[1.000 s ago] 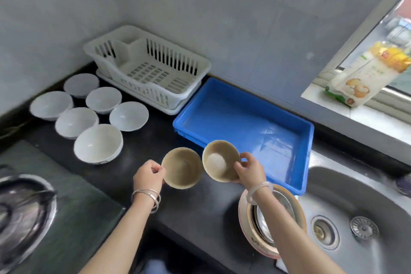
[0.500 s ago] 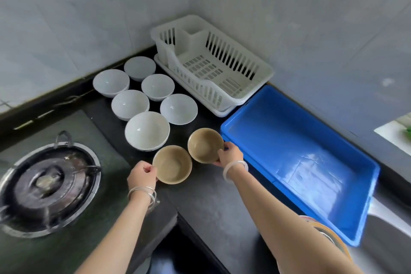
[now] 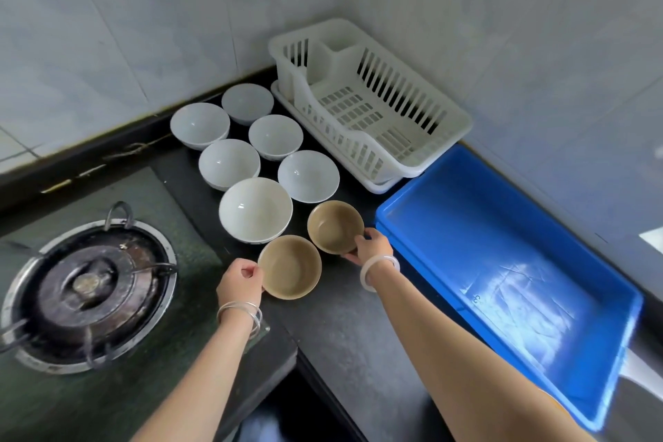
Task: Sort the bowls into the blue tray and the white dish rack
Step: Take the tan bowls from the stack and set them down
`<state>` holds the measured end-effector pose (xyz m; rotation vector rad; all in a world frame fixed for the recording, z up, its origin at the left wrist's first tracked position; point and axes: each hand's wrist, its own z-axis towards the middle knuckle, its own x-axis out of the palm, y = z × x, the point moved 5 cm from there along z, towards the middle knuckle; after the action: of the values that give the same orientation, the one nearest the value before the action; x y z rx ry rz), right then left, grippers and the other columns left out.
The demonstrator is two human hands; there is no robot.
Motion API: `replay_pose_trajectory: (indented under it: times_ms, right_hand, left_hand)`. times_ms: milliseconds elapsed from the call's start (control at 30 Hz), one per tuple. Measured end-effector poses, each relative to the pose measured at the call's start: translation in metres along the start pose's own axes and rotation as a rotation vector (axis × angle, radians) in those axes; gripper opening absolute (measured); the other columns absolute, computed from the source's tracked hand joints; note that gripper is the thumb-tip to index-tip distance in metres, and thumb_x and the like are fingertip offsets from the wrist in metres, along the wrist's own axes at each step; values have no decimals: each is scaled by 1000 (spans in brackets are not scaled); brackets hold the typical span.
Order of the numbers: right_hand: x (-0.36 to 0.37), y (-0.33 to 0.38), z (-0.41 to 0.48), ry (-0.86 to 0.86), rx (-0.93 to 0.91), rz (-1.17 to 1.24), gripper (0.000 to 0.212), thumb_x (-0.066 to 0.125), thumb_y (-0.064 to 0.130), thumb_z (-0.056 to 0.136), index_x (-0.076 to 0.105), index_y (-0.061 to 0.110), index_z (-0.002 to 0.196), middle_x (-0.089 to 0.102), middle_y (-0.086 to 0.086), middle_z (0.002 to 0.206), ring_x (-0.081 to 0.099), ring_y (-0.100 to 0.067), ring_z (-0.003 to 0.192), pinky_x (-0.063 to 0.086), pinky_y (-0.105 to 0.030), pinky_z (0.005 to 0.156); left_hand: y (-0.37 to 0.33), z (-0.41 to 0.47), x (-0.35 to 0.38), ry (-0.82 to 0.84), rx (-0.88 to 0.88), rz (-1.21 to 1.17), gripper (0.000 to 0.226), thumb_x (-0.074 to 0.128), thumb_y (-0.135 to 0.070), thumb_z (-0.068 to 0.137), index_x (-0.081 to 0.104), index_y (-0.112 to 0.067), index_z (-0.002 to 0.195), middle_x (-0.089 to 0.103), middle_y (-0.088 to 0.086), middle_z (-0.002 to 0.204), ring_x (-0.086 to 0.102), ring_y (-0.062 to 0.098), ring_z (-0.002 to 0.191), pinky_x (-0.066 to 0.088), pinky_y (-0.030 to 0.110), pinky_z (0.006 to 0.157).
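Two brown bowls sit low over the black counter. My left hand [image 3: 239, 282] grips the left rim of the nearer brown bowl [image 3: 290, 267]. My right hand [image 3: 369, 247] holds the right rim of the farther brown bowl [image 3: 335, 226]. Several white bowls [image 3: 255, 209] stand upright in a cluster behind them. The white dish rack [image 3: 373, 108] stands in the corner with nothing in it. The blue tray [image 3: 509, 262] lies to the right, also with nothing in it, its near left edge close to my right hand.
A gas burner [image 3: 86, 287] with a dark pot stand is set into the green stove top at the left. Tiled walls [image 3: 143, 11] close the back and right. The counter's front edge [image 3: 297, 352] drops off below my arms.
My view has swung left from the sink toward the stove. Both hands have carried the brown bowls left and down, next to the white bowls.
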<state>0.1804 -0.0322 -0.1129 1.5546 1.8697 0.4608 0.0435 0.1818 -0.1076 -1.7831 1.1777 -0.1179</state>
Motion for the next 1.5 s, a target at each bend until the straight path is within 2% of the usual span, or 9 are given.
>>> replay_pose_trajectory:
  times_ms: [333,600,733,833,900,1033,1167,1333,1500]
  right_hand:
    - [3,-1,-1,66,7,59,40,48,9,94,44,15,134,54,-12,128,59,-31,108,57,-41,85]
    - [3,-3,-8,146,8,42,46,49,23,95,35,24,139,52,-8,131,67,-19,82,55,-34,73]
    - [-14,-2,-19,139,-51,-12,43,47,22,96,37,25,138,50,-6,134,65,-20,87,54,-34,80]
    - [-36,-4,-36,115,-145,-69,36,44,23,97,42,24,133,54,-4,129,66,-21,93,54,-31,80]
    - [-57,-10,-53,80,-235,-124,29,41,27,98,49,23,126,58,-1,124,66,-17,90,54,-28,78]
    - [-109,-35,-87,-23,-393,-232,18,42,28,96,59,29,103,65,5,106,64,-5,80,48,-20,67]
    - [-177,-68,-113,-236,-406,-285,16,49,22,93,65,25,95,69,0,91,67,-22,84,51,-32,77]
    - [-257,-125,-145,-520,-358,-382,15,54,14,90,68,17,96,72,-8,94,66,-28,86,46,-30,74]
    - [-297,-178,-163,-636,-278,-625,17,57,9,86,68,9,99,67,-16,100,61,-35,91,42,-34,72]
  left_hand:
    - [2,4,4,0,9,9,7,59,-12,80,63,-17,78,68,9,79,66,35,86,55,47,83]
    - [-6,-5,2,1,37,45,24,55,-16,84,68,-13,103,69,9,99,64,32,95,52,43,91]
    - [-19,-17,1,-8,205,239,16,50,-10,87,63,-18,82,58,15,85,54,32,83,42,33,80]
    - [-31,-30,2,-32,329,397,33,47,-10,89,59,-11,120,63,13,120,55,34,112,42,37,92]
    - [-35,-41,10,-6,396,447,36,46,-11,90,56,-11,124,59,12,126,53,32,116,41,37,94]
    - [-37,-77,45,144,446,490,33,46,-14,91,56,-15,123,61,10,123,57,32,108,45,36,88]
    - [-33,-136,95,348,594,516,31,47,-14,92,58,-15,121,61,3,122,57,22,111,44,32,97]
    - [-19,-225,163,649,773,524,30,52,-17,90,60,-15,119,62,2,119,57,17,109,43,25,97]
    - [0,-281,202,845,816,587,28,59,-22,86,63,-17,114,64,4,111,61,20,100,48,29,91]
